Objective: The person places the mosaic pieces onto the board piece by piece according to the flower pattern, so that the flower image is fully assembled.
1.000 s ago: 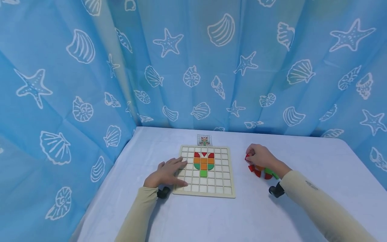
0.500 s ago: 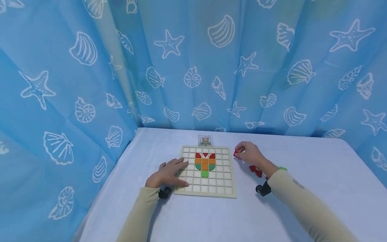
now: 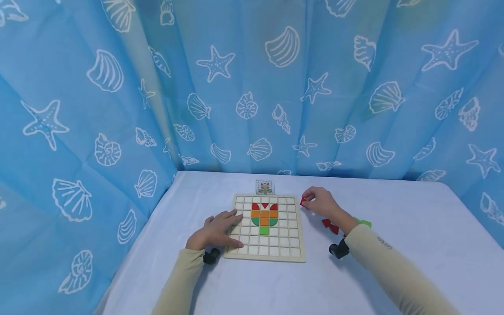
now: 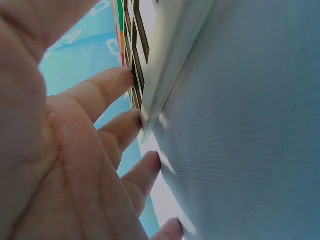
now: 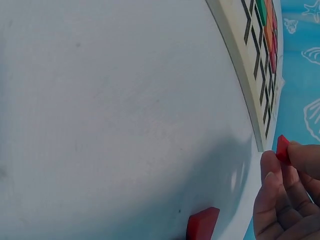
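Observation:
My left hand (image 3: 215,231) rests with fingers spread on the left edge of a square wooden grid board (image 3: 264,259). In the left wrist view, some fingertips (image 4: 125,77) touch the board's edge and others lie on the cloth. Orange, green and red tiles (image 3: 264,214) form a tulip shape on the white grid. My right hand (image 3: 320,202) pinches a small red tile (image 5: 283,149) between thumb and finger, just off the board's upper right edge. The tile's full shape is partly hidden by the fingers.
Loose red tiles (image 3: 330,225) and green tiles (image 3: 364,222) lie right of the board, partly behind the right forearm. A small pattern card (image 3: 265,187) lies beyond the board's far edge. A white cloth (image 3: 275,288) covers the table; a blue shell-print curtain (image 3: 232,109) hangs behind.
My right hand has moved left from the loose tiles to beside the board, carrying the red tile. My left hand has stayed on the board's edge. The head view has shifted slightly.

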Motion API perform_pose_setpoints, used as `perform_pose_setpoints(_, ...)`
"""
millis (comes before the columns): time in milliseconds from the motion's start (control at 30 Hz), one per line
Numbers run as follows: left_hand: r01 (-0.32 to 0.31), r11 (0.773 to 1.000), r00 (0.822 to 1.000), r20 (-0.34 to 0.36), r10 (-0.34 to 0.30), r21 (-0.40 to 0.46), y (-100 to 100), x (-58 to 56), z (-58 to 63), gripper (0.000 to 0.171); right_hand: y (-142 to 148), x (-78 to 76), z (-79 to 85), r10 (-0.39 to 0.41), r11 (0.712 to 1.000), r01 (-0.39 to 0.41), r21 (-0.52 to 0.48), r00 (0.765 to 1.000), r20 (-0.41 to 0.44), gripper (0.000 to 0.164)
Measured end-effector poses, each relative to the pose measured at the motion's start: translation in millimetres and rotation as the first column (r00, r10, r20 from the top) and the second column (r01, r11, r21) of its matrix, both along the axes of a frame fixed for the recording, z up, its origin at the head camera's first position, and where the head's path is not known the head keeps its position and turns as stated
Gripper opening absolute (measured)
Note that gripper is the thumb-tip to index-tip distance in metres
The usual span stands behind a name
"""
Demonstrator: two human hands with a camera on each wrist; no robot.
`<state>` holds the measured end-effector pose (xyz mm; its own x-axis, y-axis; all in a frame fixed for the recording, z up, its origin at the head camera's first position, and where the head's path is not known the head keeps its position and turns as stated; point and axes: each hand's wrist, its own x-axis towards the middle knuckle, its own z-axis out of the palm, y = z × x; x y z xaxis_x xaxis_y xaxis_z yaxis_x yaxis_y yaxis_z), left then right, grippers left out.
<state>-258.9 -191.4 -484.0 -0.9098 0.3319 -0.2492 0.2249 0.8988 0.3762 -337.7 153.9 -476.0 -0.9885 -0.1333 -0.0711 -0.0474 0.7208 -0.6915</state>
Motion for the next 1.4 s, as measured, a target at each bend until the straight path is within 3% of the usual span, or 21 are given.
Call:
perform_pose_setpoints(233,-0.022,1.0,1.0,0.018,0.021,0.014,-1.6,6.5,-4.4,0.092,-6.9,1.6,-1.3,0.031,1.0,-0.031,-0.002,0.999,-0.014,0.025)
perform_pose_setpoints(400,-0.006,1.0,1.0,0.01,0.006,0.013,-0.3,1.6,0.6,0.093,-12.3,2.0,3.7,0.025,1.0,-0.024,0.02,0.998,-0.057,0.023)
perform_pose_setpoints(667,-0.011,1.0,1.0,0.013,0.012,-0.008,0.2,-2.6,2.3,0.093,-24.0,3.8,-2.4,-0.022,1.0,0.022,0.001,0.999,-0.031,0.021)
perform_pose_setpoints(1100,-0.012,1.0,1.0,0.009,0.012,0.006,1.1,-0.6,-0.3,0.091,-59.3,14.2,0.8,0.023,0.999,-0.024,-0.038,0.999,-0.03,0.018)
perform_pose_setpoints(1400,-0.009,1.0,1.0,0.0,0.009,-0.001,0.0,0.8,-0.3,0.091,-93.8,32.8,3.2,0.13,0.989,-0.133,-0.068,0.99,-0.055,0.015)
